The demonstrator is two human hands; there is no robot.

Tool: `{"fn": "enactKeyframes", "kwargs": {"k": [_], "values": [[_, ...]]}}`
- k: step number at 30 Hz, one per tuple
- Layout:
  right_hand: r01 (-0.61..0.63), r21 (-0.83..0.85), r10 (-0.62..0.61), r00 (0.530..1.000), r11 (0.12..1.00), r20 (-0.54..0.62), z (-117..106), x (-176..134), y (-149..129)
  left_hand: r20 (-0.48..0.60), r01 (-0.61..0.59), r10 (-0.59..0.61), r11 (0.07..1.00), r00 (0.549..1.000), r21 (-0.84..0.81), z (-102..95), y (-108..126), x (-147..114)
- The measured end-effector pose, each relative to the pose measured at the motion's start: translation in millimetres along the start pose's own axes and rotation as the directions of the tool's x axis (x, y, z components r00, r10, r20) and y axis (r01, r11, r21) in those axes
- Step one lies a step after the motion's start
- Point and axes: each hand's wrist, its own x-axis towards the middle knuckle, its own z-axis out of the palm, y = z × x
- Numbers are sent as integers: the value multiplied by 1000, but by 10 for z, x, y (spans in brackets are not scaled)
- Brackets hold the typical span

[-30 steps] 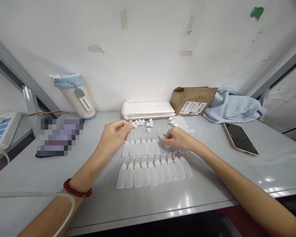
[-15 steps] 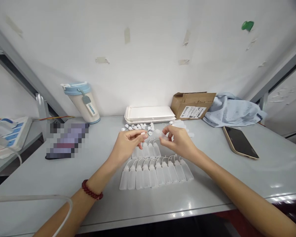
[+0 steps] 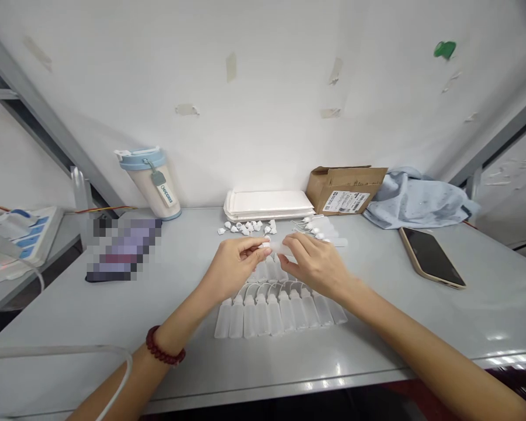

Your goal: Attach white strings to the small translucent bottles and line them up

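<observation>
My left hand (image 3: 230, 268) pinches a small white cap (image 3: 266, 245) between thumb and fingertips. In my right hand (image 3: 319, 261) is a translucent plastic bottle (image 3: 279, 248), lying sideways with its neck end toward the cap. Cap and bottle appear to meet; the fingers partly hide the joint. Below the hands, a row of similar bottles (image 3: 260, 316) with thin curved tubes lies on the table, and a shorter row (image 3: 269, 270) behind it is partly covered by the hands. Loose white caps (image 3: 245, 227) are scattered just beyond my left hand.
More bottles and tubes (image 3: 326, 225) lie behind my right hand. At the back stand a stack of white trays (image 3: 269, 203), a cardboard box (image 3: 344, 190) and a light blue cloth (image 3: 414, 199). A tumbler (image 3: 151, 184) is at left, a phone (image 3: 432, 257) at right.
My hands have come together. The bottle in my right hand has moved left to the cap in my left hand, and the camera view has shifted slightly.
</observation>
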Motion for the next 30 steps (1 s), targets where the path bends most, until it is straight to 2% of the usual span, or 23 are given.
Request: {"fn": "enactKeyframes", "kwargs": {"k": [4,11,15,20,24,30], "values": [[61,-5,-61,998,998,1,-22,20,1,141,55,-46,996,989,-63,-70,10,32],[84,80,-91,992,993,91,-60,31,20,224,53,-52,999,973,1,-132,-42,54],[-18,255,-25,986,967,163,-11,-15,27,218,35,-34,999,975,0,-151,-39,35],[-104,441,39,987,891,154,43,-47,38,177,94,-84,994,981,-50,-133,-24,18],[-150,524,72,983,839,167,39,-39,46,129,50,-46,998,991,-28,-117,-24,12],[-180,587,103,981,789,162,19,-35,54,133,38,-35,999,990,-20,-120,-12,9]]}}
